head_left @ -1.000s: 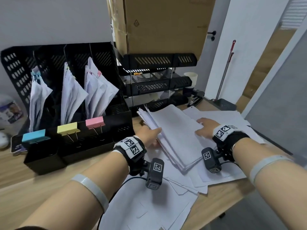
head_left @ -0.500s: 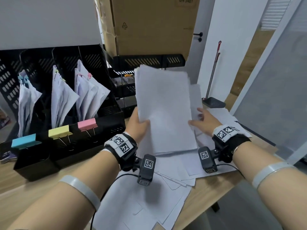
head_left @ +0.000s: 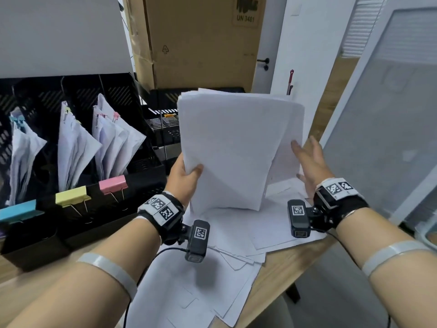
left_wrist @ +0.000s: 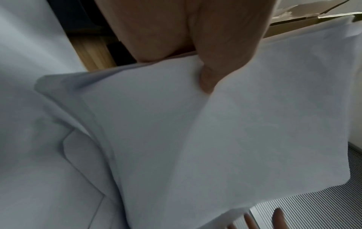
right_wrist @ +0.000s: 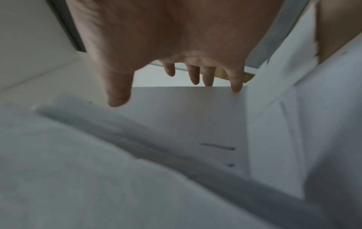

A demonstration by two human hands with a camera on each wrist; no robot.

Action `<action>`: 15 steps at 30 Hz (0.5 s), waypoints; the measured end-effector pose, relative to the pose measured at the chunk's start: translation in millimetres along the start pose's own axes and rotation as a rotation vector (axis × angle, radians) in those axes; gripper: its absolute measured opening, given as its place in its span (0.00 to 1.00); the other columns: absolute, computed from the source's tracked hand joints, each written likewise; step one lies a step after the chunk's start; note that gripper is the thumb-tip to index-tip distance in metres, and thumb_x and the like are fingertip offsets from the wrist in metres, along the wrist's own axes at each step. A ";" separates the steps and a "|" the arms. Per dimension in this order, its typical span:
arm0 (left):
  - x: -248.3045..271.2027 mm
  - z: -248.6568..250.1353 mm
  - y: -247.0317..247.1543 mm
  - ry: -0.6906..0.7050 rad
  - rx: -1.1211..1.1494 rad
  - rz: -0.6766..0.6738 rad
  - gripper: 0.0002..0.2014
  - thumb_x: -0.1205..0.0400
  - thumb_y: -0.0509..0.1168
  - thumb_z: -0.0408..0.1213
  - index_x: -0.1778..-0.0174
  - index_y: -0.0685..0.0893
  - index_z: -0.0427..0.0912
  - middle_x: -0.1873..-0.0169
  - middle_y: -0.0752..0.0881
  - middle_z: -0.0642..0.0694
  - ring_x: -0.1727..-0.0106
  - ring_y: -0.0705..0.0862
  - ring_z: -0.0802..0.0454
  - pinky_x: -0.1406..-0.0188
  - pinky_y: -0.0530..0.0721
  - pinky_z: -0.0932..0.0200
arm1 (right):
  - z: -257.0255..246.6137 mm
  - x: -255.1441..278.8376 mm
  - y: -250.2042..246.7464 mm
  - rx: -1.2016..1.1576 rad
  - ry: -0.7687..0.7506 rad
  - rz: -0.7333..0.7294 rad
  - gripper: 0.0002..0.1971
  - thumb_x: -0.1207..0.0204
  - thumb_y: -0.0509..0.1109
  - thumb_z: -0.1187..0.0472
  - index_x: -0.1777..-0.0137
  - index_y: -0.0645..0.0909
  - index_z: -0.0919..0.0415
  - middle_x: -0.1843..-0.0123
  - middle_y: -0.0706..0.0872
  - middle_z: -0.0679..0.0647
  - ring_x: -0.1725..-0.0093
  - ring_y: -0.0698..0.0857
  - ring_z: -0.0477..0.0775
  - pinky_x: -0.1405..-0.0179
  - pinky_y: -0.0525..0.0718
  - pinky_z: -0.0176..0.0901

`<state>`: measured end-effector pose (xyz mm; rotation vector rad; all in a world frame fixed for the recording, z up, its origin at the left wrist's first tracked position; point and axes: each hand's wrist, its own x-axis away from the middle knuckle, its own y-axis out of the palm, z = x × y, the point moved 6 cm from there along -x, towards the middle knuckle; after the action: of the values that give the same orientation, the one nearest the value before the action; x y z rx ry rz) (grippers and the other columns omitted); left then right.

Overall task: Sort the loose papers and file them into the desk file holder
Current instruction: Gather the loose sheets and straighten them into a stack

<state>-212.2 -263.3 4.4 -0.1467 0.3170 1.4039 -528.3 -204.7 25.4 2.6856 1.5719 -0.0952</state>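
Across the lower half of the head view I see the pale wooden counter point(head_left: 279, 268), and on it, at the left of the frame, the black mesh desk file holder point(head_left: 132, 185) whose three upright slots already carry clipped white bundles, with a blue, a yellow and a pink binder clip on its front edge. I judge the task partly done: those slots are filled, but much paper is not yet filed. At frame centre stands the thick stack of white loose papers point(head_left: 236, 147), lifted upright with its bottom edge resting on the scattered white sheets point(head_left: 189, 287) that cover the counter toward the lower centre. My left hand point(head_left: 184, 178) is clamped on the stack's lower left edge, thumb in front and fingers behind, as the left wrist view confirms. My right hand point(head_left: 309, 162) is spread, fingers straight and apart, at the stack's right edge, gripping nothing; whether it touches the paper I cannot tell. What remains, I reckon, is squaring this stack, sorting it, and slotting it in, then the scattered sheets.
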 end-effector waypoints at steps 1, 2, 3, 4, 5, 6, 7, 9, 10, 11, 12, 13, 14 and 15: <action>-0.9 -0.6 -2.9 -0.004 -0.001 0.000 0.20 0.20 0.67 0.34 0.37 0.84 0.62 0.36 0.88 0.44 0.33 0.86 0.40 0.29 0.80 0.30 | 6.8 1.0 -2.6 0.056 -0.001 -0.007 0.48 0.31 0.78 0.38 0.15 0.55 0.37 0.15 0.66 0.49 0.19 0.69 0.53 0.20 0.66 0.65; -2.0 0.1 -4.9 -0.002 -0.003 -0.002 0.20 0.20 0.67 0.34 0.37 0.84 0.61 0.35 0.88 0.43 0.32 0.85 0.39 0.29 0.80 0.30 | 11.5 0.1 -5.1 0.123 -0.020 -0.023 0.45 0.32 0.79 0.42 0.17 0.61 0.40 0.19 0.74 0.51 0.22 0.75 0.54 0.22 0.70 0.65; -3.1 2.6 -6.3 0.001 -0.010 -0.005 0.20 0.21 0.67 0.34 0.36 0.83 0.60 0.35 0.88 0.42 0.32 0.85 0.39 0.29 0.80 0.31 | 12.4 -0.2 -6.0 0.188 -0.050 -0.039 0.39 0.30 0.80 0.47 0.20 0.68 0.46 0.26 0.81 0.52 0.28 0.80 0.55 0.24 0.75 0.64; -5.1 4.6 -8.0 0.004 -0.024 -0.006 0.20 0.21 0.67 0.34 0.36 0.83 0.60 0.35 0.88 0.42 0.32 0.85 0.39 0.29 0.80 0.31 | 12.4 -0.9 -6.7 0.236 -0.082 -0.047 0.29 0.26 0.79 0.53 0.26 0.76 0.52 0.34 0.86 0.52 0.33 0.84 0.56 0.27 0.78 0.62; -6.5 7.7 -9.2 0.010 -0.043 -0.007 0.20 0.20 0.66 0.33 0.37 0.83 0.60 0.36 0.88 0.42 0.33 0.86 0.40 0.30 0.81 0.32 | 11.3 -1.6 -6.8 0.283 -0.108 -0.047 0.18 0.23 0.76 0.58 0.34 0.81 0.54 0.40 0.89 0.52 0.37 0.87 0.57 0.29 0.81 0.61; -8.3 10.3 -10.1 0.022 -0.063 -0.009 0.19 0.20 0.66 0.32 0.38 0.83 0.61 0.36 0.88 0.43 0.33 0.86 0.41 0.30 0.82 0.34 | 9.5 -1.8 -7.0 0.330 -0.137 -0.045 0.09 0.20 0.74 0.61 0.42 0.84 0.52 0.45 0.90 0.52 0.40 0.88 0.59 0.31 0.83 0.60; -9.7 12.3 -11.0 0.036 -0.088 -0.014 0.20 0.19 0.65 0.31 0.39 0.83 0.61 0.38 0.89 0.45 0.35 0.87 0.43 0.31 0.83 0.37 | 5.2 -1.0 -7.2 0.377 -0.167 -0.033 0.06 0.19 0.72 0.61 0.48 0.86 0.48 0.48 0.91 0.52 0.41 0.89 0.61 0.34 0.85 0.59; -10.9 14.8 -12.7 0.059 -0.142 -0.019 0.20 0.16 0.64 0.26 0.39 0.82 0.58 0.42 0.89 0.52 0.39 0.88 0.52 0.34 0.85 0.47 | -7.0 -1.2 -9.1 0.447 -0.234 -0.007 0.07 0.18 0.70 0.61 0.53 0.86 0.47 0.52 0.91 0.52 0.44 0.90 0.61 0.37 0.86 0.59; -11.3 15.0 -13.7 0.068 -0.166 -0.019 0.19 0.16 0.64 0.24 0.37 0.81 0.54 0.44 0.89 0.55 0.42 0.88 0.58 0.37 0.86 0.53 | -16.5 -1.6 -10.6 0.466 -0.270 0.006 0.07 0.17 0.69 0.61 0.51 0.87 0.48 0.51 0.91 0.52 0.44 0.90 0.60 0.36 0.86 0.58; -10.9 15.2 -14.3 0.073 -0.184 -0.021 0.19 0.15 0.63 0.24 0.35 0.80 0.51 0.44 0.88 0.57 0.44 0.87 0.62 0.40 0.86 0.60 | -28.1 -1.1 -11.9 0.494 -0.305 0.026 0.07 0.17 0.69 0.61 0.47 0.87 0.49 0.51 0.91 0.52 0.44 0.89 0.60 0.35 0.85 0.58; -10.5 14.1 -14.9 0.076 -0.190 -0.023 0.19 0.15 0.63 0.24 0.33 0.80 0.48 0.44 0.88 0.57 0.44 0.87 0.64 0.43 0.85 0.64 | -41.9 0.0 -12.4 0.518 -0.343 0.036 0.08 0.17 0.68 0.60 0.44 0.88 0.51 0.49 0.91 0.52 0.43 0.89 0.59 0.35 0.85 0.56; -9.9 13.4 -15.6 0.076 -0.189 -0.024 0.19 0.15 0.63 0.24 0.31 0.79 0.47 0.43 0.88 0.56 0.43 0.87 0.63 0.44 0.85 0.66 | -58.8 2.1 -11.2 0.545 -0.382 0.033 0.09 0.17 0.68 0.60 0.41 0.88 0.53 0.47 0.91 0.52 0.42 0.88 0.58 0.36 0.84 0.52; -9.6 12.4 -16.4 0.078 -0.184 -0.022 0.20 0.15 0.64 0.24 0.29 0.79 0.47 0.41 0.88 0.54 0.41 0.87 0.60 0.44 0.86 0.65 | -76.5 3.4 -8.7 0.573 -0.422 0.023 0.10 0.16 0.67 0.60 0.40 0.88 0.54 0.45 0.90 0.51 0.42 0.87 0.55 0.38 0.83 0.47; -9.7 11.4 -17.1 0.079 -0.184 -0.019 0.21 0.16 0.65 0.25 0.29 0.78 0.47 0.40 0.88 0.52 0.40 0.87 0.58 0.42 0.86 0.63 | -94.5 5.0 -5.7 0.614 -0.450 0.018 0.11 0.16 0.66 0.61 0.38 0.87 0.55 0.43 0.89 0.50 0.42 0.85 0.52 0.41 0.79 0.42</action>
<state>-195.2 -271.9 16.7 -0.3561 0.2500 1.4095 -527.2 -192.3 119.3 2.7621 1.5450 -1.2698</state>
